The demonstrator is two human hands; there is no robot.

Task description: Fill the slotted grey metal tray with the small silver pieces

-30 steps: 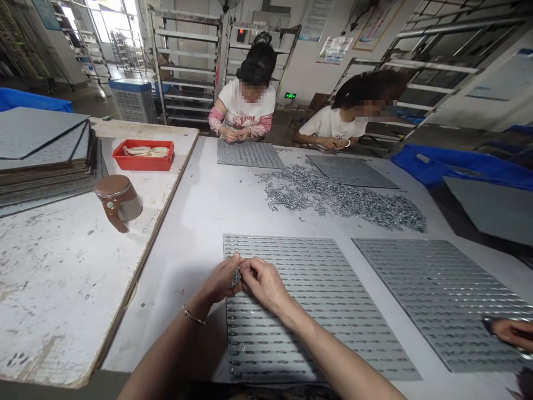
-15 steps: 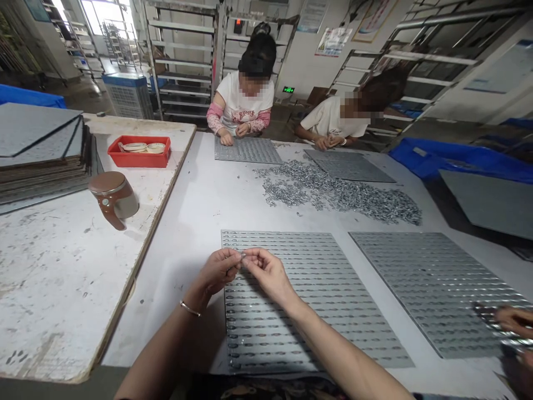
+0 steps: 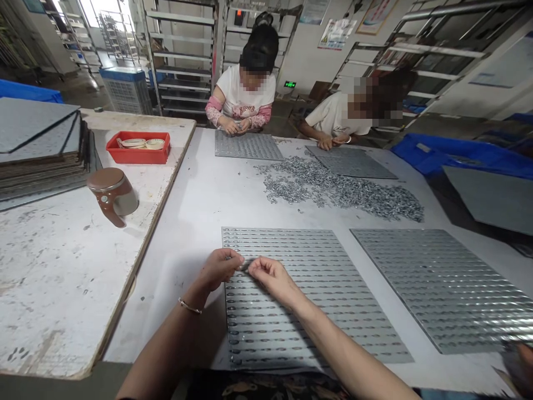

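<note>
In front of me lies a grey board (image 3: 328, 311) covered with rows of small, shiny, elongated pieces. Over its upper left part, my left hand (image 3: 219, 270) is closed in a pinch, a bracelet on the wrist. Close to its right, my right hand (image 3: 272, 278) also pinches with thumb and forefinger, low over the rows. Whatever the fingertips hold is too small to make out. Farther up the white table is a spread heap of loose silvery pieces (image 3: 345, 191).
A second studded board (image 3: 433, 289) lies to the right, a co-worker's hand at its lower right corner. Two people sit opposite with boards (image 3: 250, 147). On the left table stand a brown-lidded mug (image 3: 125, 194), a red tray (image 3: 139, 155) and stacked panels (image 3: 37, 128).
My fingertips, together before, have come slightly apart; my right hand has moved a little right and down. The co-worker's hand at the right has moved mostly out of view.
</note>
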